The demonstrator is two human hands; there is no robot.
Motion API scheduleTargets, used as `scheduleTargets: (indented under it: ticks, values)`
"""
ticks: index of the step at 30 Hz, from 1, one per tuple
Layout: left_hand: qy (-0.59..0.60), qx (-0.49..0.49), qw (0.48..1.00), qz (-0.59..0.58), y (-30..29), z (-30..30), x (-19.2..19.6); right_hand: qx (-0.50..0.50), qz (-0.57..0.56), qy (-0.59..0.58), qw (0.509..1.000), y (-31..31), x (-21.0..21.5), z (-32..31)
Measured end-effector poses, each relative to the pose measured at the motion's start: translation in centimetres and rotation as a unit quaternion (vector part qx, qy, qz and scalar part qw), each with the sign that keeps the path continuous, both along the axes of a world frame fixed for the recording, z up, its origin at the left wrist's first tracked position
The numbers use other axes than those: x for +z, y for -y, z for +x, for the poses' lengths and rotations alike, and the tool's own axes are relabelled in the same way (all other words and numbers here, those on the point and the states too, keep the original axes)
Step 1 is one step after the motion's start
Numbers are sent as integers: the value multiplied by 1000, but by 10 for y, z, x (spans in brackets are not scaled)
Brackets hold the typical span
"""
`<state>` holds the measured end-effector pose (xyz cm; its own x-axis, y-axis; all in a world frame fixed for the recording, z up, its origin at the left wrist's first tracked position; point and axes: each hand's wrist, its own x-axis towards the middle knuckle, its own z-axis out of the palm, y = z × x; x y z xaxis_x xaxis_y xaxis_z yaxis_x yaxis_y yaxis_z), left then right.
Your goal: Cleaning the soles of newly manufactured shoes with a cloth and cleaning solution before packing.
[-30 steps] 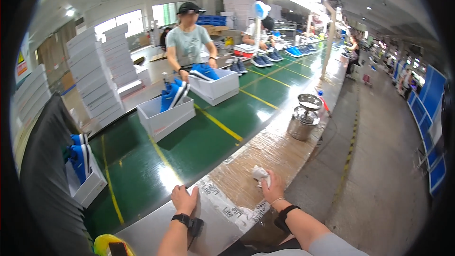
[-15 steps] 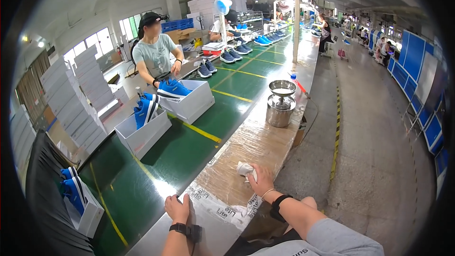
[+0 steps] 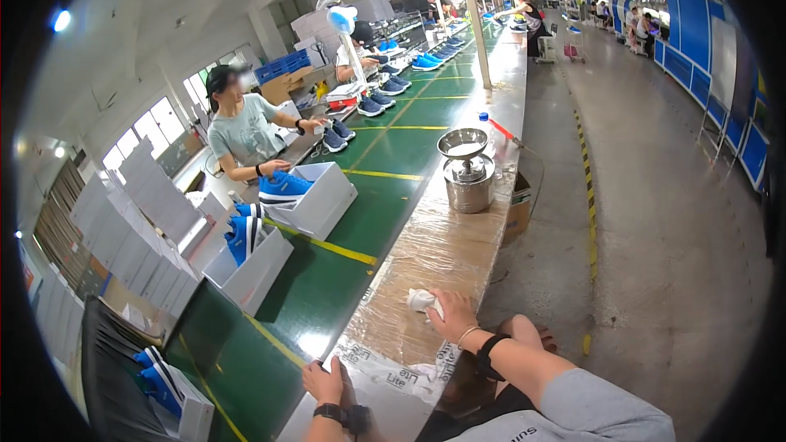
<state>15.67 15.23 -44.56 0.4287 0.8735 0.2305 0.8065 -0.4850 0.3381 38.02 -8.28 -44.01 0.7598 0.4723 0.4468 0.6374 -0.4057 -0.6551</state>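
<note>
The right hand (image 3: 452,317) is clamping its fingers on a white cloth (image 3: 420,300), which is lying on the brown, plastic-wrapped part of the table (image 3: 446,258). The left hand (image 3: 325,382) is resting at the table's belt-side edge, nearer the wearer; whether its fingers are gripping that edge, I cannot tell. Farther along the table, a metal pot (image 3: 470,190) is standing with a metal bowl (image 3: 461,144) sitting above it. On the green belt (image 3: 393,143), white boxes (image 3: 323,206) are holding blue shoes (image 3: 282,187). Across the belt, a co-worker (image 3: 241,135) is holding one hand near dark shoes (image 3: 334,139) and the other by the blue ones.
</note>
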Motion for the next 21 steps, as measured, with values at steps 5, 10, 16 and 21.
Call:
scheduleTargets:
  ticks: [5, 10, 16, 21]
  values:
    - [-8, -33, 999, 10, -3, -4, -9, -11, -1, -18, 1000, 4, 2, -1]
    - [12, -43, 999, 6, -5, -8, -9, -10, 30, 7, 999, -1, -4, 0]
    - [24, -67, 997, -13, -6, -4, -5, -25, 0, 8, 1000, -1, 0, 1]
    - [38, -67, 997, -19, -8, -10, -7, -19, 3, 5, 1000, -3, 1, -2]
